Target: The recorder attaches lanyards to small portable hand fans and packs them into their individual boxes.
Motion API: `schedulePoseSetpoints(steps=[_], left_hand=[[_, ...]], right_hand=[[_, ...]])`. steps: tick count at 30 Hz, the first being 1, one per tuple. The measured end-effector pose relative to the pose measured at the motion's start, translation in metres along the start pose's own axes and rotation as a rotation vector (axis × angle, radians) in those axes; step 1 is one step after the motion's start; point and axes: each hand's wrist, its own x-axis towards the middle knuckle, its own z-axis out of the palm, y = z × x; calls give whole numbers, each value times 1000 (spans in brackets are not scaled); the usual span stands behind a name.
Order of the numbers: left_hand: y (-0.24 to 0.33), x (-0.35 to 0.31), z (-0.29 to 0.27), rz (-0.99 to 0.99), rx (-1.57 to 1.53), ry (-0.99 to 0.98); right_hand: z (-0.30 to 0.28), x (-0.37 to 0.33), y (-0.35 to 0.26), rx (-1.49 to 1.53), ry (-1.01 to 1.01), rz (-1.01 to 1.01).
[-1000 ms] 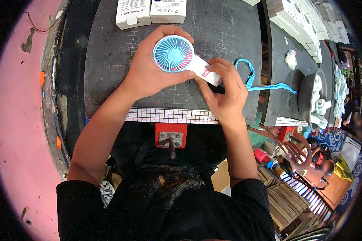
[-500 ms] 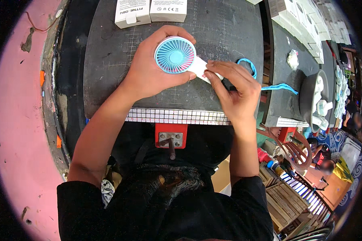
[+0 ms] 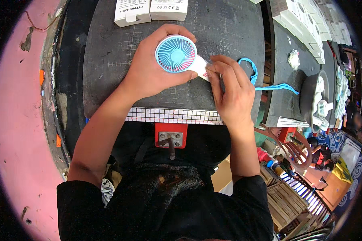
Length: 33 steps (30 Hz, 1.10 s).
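Note:
A small handheld fan [image 3: 175, 55] with a light blue grille and a white handle is held above the dark table. My left hand [image 3: 151, 70] wraps round the fan's head from the left, thumb below it and fingers curled behind its top. The grille faces up. With thumb and fingertips, my right hand [image 3: 235, 90] pinches the white handle [image 3: 202, 69], which bears a small red mark. The far end of the handle is hidden behind those fingers. Just right of this hand, a blue cord strap [image 3: 280, 87] lies in a loop with its tail over the table's right edge.
Two white boxes [image 3: 169, 10] stand at the table's far side. A ruler strip [image 3: 173, 115] runs along the near edge, above a red clamp [image 3: 171, 134]. On the neighbouring table are stacked white boxes [image 3: 299, 28], a crumpled white lump [image 3: 293, 60] and a grey basin [image 3: 307, 96] of fans.
My right hand has shifted slightly left along the handle, and its fingers have drawn up. The left hand and the fan have barely moved.

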Motion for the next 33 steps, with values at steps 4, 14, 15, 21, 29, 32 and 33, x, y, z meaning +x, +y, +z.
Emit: schedulePoseSetpoints(steps=[4,14,15,21,29,32,33], left_hand=[[0,1,0,-3,15,-1],[0,0,1,-41,-3,19],[-1,0,1,-32,-9,16],[-2,0,1,-16,-11,10],[1,0,1,-42,-11,11],[0,0,1,-54,-15,8],[-2,0,0,-33,-9,10]], right_hand=[[4,-7,-3,25,33,59],[12,-20,-10,59,92,79],[12,-20,-10,71,95,85],[5,-22,-15,88,59,114],[2,-26,-14,132,27,124],[2,-30,-16,168,5,168],[2,-30,-16,187,-3,179]])
